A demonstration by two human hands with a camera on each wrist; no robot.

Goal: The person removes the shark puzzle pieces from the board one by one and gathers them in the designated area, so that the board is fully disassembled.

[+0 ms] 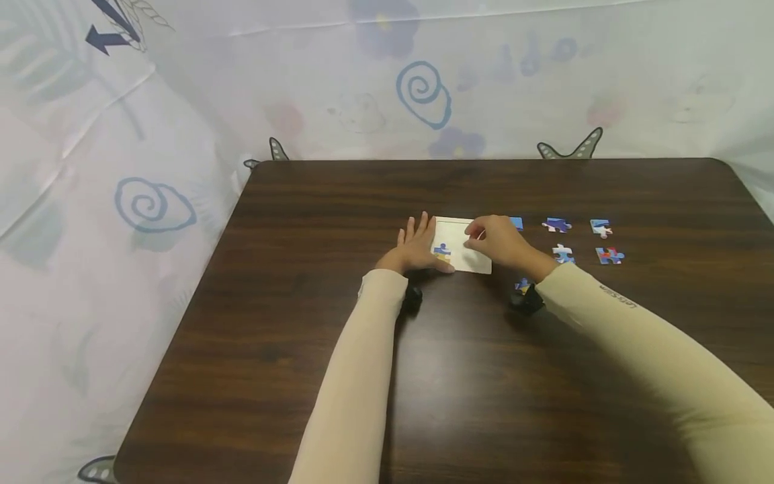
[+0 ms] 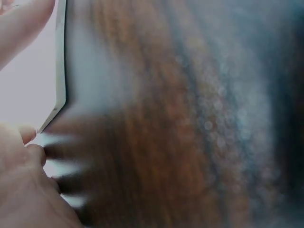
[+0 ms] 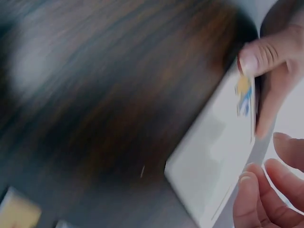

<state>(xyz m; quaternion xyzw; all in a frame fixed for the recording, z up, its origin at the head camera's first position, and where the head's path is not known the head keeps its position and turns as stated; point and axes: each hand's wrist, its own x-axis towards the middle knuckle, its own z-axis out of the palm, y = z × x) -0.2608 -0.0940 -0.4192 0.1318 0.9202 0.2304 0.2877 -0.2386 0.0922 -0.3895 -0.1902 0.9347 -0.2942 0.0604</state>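
A small white puzzle board (image 1: 471, 261) lies on the table, with a blue and yellow puzzle piece (image 1: 443, 250) in its near left corner. Along the board's left side my left hand (image 1: 417, 250) rests with fingers stretched out, its thumb (image 3: 250, 61) over the near corner by that piece. My right hand (image 1: 498, 240) hovers over the board's right part, fingers bent. In the right wrist view, a gap shows between the thumb (image 3: 289, 151) and fingertips of that hand, with nothing between them.
Several loose puzzle pieces lie right of the board, including a purple-blue one (image 1: 557, 225) and a red and blue one (image 1: 609, 255). Another piece (image 1: 523, 286) sits close by the right wrist camera (image 1: 526, 300). The dark wooden table (image 1: 272, 323) backs onto a patterned cloth (image 1: 338, 87).
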